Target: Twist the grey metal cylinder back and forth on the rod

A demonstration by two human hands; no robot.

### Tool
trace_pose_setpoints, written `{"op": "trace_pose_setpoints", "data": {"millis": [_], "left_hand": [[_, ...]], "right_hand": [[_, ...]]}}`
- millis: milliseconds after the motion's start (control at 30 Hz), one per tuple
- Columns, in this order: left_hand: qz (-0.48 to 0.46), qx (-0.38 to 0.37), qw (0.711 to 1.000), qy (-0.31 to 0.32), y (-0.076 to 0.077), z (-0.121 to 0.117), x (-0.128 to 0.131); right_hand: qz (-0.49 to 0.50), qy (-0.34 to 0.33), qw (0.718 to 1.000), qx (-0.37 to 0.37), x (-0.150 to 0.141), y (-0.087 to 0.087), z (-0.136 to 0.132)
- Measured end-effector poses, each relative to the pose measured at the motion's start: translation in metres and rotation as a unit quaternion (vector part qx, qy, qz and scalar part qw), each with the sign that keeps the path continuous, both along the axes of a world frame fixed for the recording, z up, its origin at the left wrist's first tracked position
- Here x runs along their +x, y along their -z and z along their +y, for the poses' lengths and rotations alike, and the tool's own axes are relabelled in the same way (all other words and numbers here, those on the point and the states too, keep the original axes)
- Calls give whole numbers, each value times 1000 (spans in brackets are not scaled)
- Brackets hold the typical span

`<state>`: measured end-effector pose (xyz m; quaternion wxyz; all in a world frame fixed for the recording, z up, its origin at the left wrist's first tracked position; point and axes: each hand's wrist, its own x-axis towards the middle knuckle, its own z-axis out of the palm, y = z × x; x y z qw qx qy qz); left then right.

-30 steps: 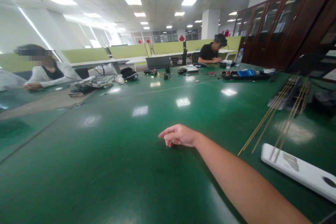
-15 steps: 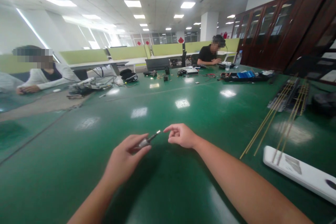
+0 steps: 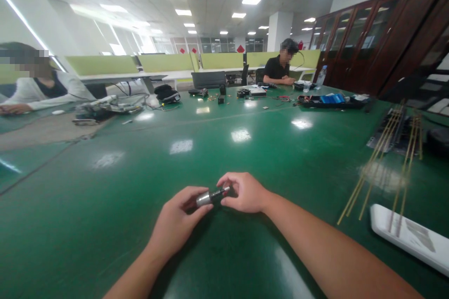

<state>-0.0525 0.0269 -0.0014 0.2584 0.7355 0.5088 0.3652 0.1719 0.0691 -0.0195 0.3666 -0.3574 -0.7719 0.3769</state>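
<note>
Between the thumb and fingers of my left hand (image 3: 182,212) is a small metal tool (image 3: 204,199) with a silver tapered body and a thin dark stem ending in a silver tip. The stem points right and slightly up, above the green tabletop (image 3: 224,252). My right hand (image 3: 247,192) is curved around the tip, its thumb and index finger apart with the tip between them. Whether its other fingers touch the stem, I cannot tell.
Long thin brass-coloured rods (image 3: 373,168) lie at the right, near a white flat case (image 3: 414,236). A black tray with blue pieces (image 3: 331,99) and a bottle (image 3: 321,77) stand at the back. Co-workers sit at the left (image 3: 52,85) and back right (image 3: 277,69).
My right hand has closed the gap to the tool; its fingers, formerly beside the tip, are now around it. My left hand has moved right with the tool. The view has shifted slightly.
</note>
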Motion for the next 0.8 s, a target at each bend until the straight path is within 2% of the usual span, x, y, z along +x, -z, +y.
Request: {"op": "trace_pose_setpoints", "data": {"millis": [300,433,800], "left_hand": [[41,54,997,38,-8,-6,7],[48,53,996,46,-8,-8,8],[48,45,997,52,-6,-8,8]], "right_hand": [[-26,-15,999,24,-2,-5,-7],[-40,-8,998,41,-2,-9,-9],[-23,-3,1000,19,-3,-7,-8]]}}
